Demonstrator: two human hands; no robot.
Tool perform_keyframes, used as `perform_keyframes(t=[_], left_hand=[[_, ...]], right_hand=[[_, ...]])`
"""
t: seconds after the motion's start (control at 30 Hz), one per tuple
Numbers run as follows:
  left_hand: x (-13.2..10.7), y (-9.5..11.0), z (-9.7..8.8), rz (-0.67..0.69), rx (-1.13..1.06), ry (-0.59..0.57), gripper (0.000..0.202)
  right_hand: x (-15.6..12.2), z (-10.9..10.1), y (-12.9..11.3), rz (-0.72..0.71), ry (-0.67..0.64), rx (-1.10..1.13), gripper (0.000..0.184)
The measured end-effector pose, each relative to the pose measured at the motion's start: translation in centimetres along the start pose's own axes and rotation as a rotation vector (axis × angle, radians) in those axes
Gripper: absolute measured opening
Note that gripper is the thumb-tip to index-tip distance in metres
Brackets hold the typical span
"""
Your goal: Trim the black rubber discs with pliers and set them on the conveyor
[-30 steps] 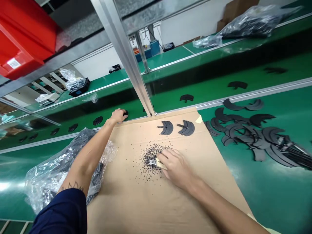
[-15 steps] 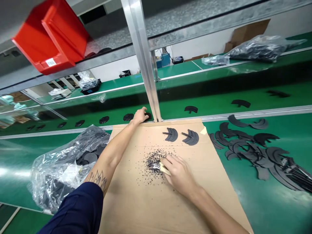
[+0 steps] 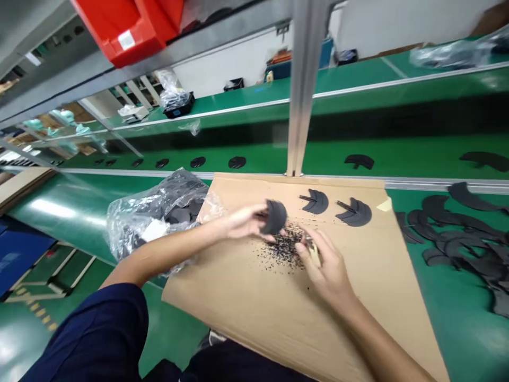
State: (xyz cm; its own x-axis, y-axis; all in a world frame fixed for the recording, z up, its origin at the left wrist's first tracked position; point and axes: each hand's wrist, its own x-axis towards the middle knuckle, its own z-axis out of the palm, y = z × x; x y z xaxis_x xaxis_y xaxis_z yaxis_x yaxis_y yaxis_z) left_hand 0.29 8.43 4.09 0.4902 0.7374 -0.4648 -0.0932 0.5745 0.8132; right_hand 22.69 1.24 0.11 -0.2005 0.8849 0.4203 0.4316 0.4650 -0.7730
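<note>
My left hand [image 3: 246, 222] is closed on a thin black plastic part [image 3: 275, 216] with a rounded edge, lifted over the cardboard sheet [image 3: 238, 286] and smeared by motion. Just to its right, my right hand [image 3: 328, 262] grips a pair of nippers with cream handles [image 3: 314, 253]; their metal jaws are mostly hidden by the fingers. Beneath both hands lies a scatter of tiny black clippings [image 3: 284, 252]. Two black fan-shaped parts with stems, one nearer [image 3: 315, 201] and one further right [image 3: 355, 212], rest at the back of the cardboard.
A heap of black curved parts [image 3: 457, 228] spreads over the green bench at right. At left sits a clear plastic bag [image 3: 135, 212] of black parts. Several black parts lie along the green strip [image 3: 262, 154] behind. A metal post [image 3: 302, 106] rises at the cardboard's back edge.
My left hand has come back from the green strip by the post, bringing a black part over the clippings. My right hand still holds the nippers. The whole view has shifted.
</note>
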Motion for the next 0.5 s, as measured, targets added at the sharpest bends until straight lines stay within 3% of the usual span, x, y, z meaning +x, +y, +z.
perform_keyframes(t=[0.07,0.13,0.23,0.37,0.4,0.47,0.5], left_hand=[[-1.2,-3.3,2.2,-0.106,-0.082,-0.077,0.037],[-1.8,-5.4,3.7,-0.120,-0.104,-0.102,0.044],[-2.5,-5.9,3.7,0.000,0.146,-0.027,0.049],[-5.5,-2.6,-0.7,0.223,0.725,0.116,0.031],[-6.6,-1.5,-2.2,0.265,1.028,0.202,0.029],[-8.5,0.5,-5.4,0.160,1.592,0.480,0.026],[-9.2,1.2,-7.0,0.055,1.750,0.632,0.025]], right_hand=[[0.4,0.1,-0.4,0.044,-0.033,0.059,0.034],[0.7,0.2,-0.7,0.089,-0.122,0.125,0.031],[1.0,0.3,-1.3,0.204,-0.247,0.187,0.032],[1.2,0.2,-1.7,0.370,-0.202,0.203,0.036],[1.3,0.2,-1.6,0.408,-0.172,0.208,0.037],[1.5,0.1,-1.5,0.480,-0.115,0.218,0.040],[1.6,0.1,-1.4,0.511,-0.088,0.222,0.041]])
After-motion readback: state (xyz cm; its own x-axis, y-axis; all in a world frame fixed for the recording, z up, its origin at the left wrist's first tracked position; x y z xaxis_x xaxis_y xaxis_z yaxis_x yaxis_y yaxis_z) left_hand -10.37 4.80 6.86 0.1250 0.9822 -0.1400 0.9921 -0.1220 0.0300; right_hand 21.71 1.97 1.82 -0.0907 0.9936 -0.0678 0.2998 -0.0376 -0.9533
